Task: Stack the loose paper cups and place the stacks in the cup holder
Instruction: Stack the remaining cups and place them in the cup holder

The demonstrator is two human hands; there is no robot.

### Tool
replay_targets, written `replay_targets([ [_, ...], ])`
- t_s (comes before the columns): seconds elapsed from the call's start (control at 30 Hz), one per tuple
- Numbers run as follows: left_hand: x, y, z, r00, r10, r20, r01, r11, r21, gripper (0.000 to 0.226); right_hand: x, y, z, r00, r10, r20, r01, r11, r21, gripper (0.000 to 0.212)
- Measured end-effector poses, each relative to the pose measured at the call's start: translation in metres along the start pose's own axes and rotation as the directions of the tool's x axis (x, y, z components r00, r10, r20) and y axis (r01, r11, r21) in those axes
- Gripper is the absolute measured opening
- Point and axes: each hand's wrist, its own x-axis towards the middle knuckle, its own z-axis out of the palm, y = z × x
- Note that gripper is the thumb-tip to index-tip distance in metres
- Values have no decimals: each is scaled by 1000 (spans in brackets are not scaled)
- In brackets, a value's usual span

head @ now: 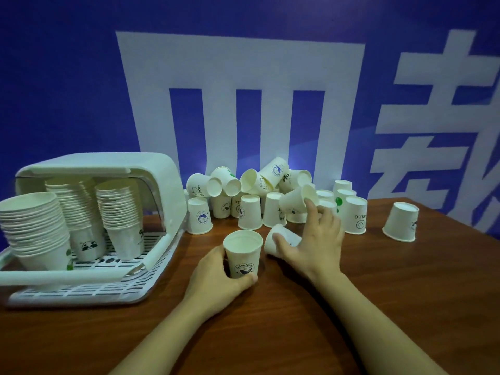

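Left stack [32,228] cut by frame edge; rear pile cups [251,185] overlapping.

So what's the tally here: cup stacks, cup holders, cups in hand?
cup stacks: 3
cup holder: 1
cups in hand: 2, upright cup in left hand, tilted cup in right hand
Total: 6
loose pile: too jumbled to count.

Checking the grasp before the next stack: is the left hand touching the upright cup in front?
Touching. The head view shows the left hand wrapped round the upright cup, thumb pressed on its lower front, fingers behind it.
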Motion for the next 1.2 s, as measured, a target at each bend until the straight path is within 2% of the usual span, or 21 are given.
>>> replay_targets([
  [0.07, 0, 0, 0, 1000, -2, -2, 2, 1000, 1, 72, -2, 1, 2, 976, 45, 213, -38, 999, -38, 79],
  [0.1, 0, 0, 0, 1000, 2, -2, -2, 1000, 0, 70, -3, 1, 3, 964, 23, 264, -18, 1000, -22, 71],
  [0.2, -1, 0, 1, 1000, 11, -5, -11, 1000, -13, 63, -6, 0, 4, 959, -25, 281, -2, 995, 95, 54],
  [0.27, 0, -2, 0, 1000, 10, -4, -10, 1000, -27, 62, -4, -3, 2, 969, 13, 246, -55, 985, 163, 49],
  [0.3, 0, -3, 1, 1000, 13, 1, -13, 999, -32, 62, -2, -6, 1, 973, 54, 224, -112, 961, 253, 48],
  [0.37, 0, -4, 1, 999, 31, 13, -30, 999, -38, 62, 4, -16, -7, 971, 148, 190, -227, 818, 528, 52],
  [0.43, 0, -4, 1, 997, 64, 34, -63, 998, -25, 65, 9, -26, -18, 966, 198, 168, -257, 623, 739, 53],
  [0.5, -1, -4, 2, 994, 93, 66, -92, 996, -18, 67, 13, -35, -27, 973, 186, 138, -213, 485, 848, 47],
  [0.6, -2, -5, 2, 992, 101, 81, -99, 995, -32, 57, 16, -55, -39, 988, 72, 133, -151, 386, 910, 43],
  [0.77, -1, -3, 1, 989, 109, 103, -105, 993, -49, 65, 1, -72, -36, 978, -71, 194, -145, 434, 889, 53],
  [0.83, -3, -5, 1, 990, 105, 92, -98, 992, -77, 61, -11, -70, -26, 969, -66, 236, -183, 447, 876, 53],
  [0.93, -3, -7, 3, 996, 63, 68, -56, 993, -104, 54, -21, -71, -17, 966, -97, 239, -162, 492, 856, 51],
  [1.07, -1, -5, 3, 994, 57, 91, -50, 995, -87, 53, -25, -74, -13, 967, -127, 222, -114, 564, 818, 70],
  [1.2, 0, -6, 3, 995, 33, 89, -25, 996, -90, 53, -25, -74, -17, 965, -182, 190, -18, 674, 738, 53],
])
